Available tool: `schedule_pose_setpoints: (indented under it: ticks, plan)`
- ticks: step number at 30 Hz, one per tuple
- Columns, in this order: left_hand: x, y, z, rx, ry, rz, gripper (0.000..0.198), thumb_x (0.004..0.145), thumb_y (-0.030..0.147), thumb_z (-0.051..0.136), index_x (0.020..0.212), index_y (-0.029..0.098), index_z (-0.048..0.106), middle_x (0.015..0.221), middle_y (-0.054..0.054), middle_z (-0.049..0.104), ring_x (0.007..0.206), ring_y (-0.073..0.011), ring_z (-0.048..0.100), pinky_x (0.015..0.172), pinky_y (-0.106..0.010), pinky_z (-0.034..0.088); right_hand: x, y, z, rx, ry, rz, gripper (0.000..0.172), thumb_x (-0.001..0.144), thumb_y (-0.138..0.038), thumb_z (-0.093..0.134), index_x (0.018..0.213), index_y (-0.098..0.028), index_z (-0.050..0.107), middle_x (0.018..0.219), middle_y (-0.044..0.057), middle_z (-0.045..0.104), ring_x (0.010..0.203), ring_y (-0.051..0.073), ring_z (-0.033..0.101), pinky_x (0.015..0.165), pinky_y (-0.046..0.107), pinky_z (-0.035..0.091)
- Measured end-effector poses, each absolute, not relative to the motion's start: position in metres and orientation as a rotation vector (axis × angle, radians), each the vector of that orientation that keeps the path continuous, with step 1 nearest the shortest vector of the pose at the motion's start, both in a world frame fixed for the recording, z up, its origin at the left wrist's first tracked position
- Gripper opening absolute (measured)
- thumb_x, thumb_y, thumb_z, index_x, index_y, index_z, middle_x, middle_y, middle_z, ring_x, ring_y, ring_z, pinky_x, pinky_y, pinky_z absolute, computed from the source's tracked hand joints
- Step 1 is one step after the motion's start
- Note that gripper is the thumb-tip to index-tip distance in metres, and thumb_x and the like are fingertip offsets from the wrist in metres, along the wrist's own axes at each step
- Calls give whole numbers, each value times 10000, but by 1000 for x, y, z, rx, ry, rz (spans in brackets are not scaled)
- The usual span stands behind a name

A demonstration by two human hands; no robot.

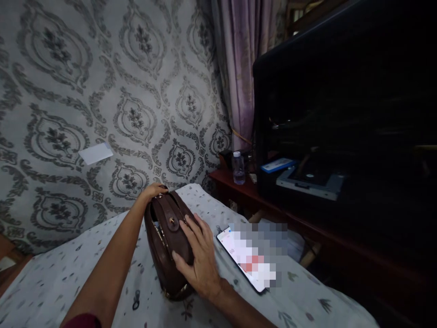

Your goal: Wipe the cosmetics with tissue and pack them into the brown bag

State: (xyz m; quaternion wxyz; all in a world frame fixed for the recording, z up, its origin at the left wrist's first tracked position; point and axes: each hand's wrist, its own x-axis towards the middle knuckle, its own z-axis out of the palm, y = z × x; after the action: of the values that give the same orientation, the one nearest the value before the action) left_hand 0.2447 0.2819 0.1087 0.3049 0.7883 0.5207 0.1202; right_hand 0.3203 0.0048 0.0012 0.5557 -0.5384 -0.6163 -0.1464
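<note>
A dark brown leather handbag (170, 246) lies on the bed, its top facing me, with a flap strap and a gold stud. Gold zippers run along its two sides, and the near-left one is partly open on a dark gap with something pale in it. At the bag's far end, my left hand (153, 192) grips the edge by the strap fitting; its fingertips are mostly hidden. My right hand (201, 259) rests on the bag's right side with fingers spread, thumb on the top. Just right of it lies a phone (235, 257) with a lit screen, partly pixelated.
The bed has a white patterned sheet (129, 291). Behind it is a wall with damask paper and a white card (96, 154). On a red-brown ledge stand a clear bottle (238, 168) and a large black television (341, 114). A purple curtain (241, 91) hangs at the corner.
</note>
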Motion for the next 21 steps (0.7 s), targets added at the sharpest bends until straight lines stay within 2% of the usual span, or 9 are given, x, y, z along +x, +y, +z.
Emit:
schedule_pose_setpoints:
  ticks: [6, 12, 17, 19, 21]
  plan:
    - [248, 289, 104, 2092, 1434, 469, 300, 922, 351, 625, 1136, 142, 605, 1125, -69, 630, 962, -213, 638, 815, -395, 568, 321, 4, 3, -1293, -1428, -300, 588, 871, -291, 563, 1426, -172, 409, 1473, 127, 464, 1404, 286, 357, 1115, 521, 366]
    - [244, 283, 106, 2038, 1346, 701, 284, 933, 359, 610, 1114, 140, 607, 1070, -65, 643, 896, -183, 646, 773, -366, 572, 323, 6, 2, -1286, -1424, -261, 616, 862, -365, 656, 1405, -181, 433, 1422, 118, 524, 1349, 276, 425, 1087, 490, 418]
    - [233, 265, 110, 2019, 1170, 896, 261, 930, 387, 600, 992, 135, 623, 977, -47, 658, 861, -170, 645, 776, -355, 555, 324, 10, 3, -1288, -1414, -257, 652, 842, -403, 695, 1410, -201, 447, 1368, 118, 566, 1297, 276, 466, 1056, 482, 444]
    - [228, 259, 112, 2010, 1122, 912, 308, 883, 451, 622, 904, 144, 621, 897, -33, 669, 811, -167, 649, 741, -327, 544, 323, 10, 3, -1293, -1423, -260, 665, 844, -437, 688, 1416, -199, 445, 1367, 122, 564, 1306, 275, 454, 1067, 482, 430]
    - [220, 254, 113, 1999, 1112, 899, 391, 775, 543, 650, 845, 161, 611, 812, -23, 675, 751, -176, 651, 674, -293, 524, 322, 10, 3, -1301, -1434, -263, 667, 850, -472, 668, 1411, -183, 451, 1384, 129, 549, 1328, 274, 426, 1082, 479, 408]
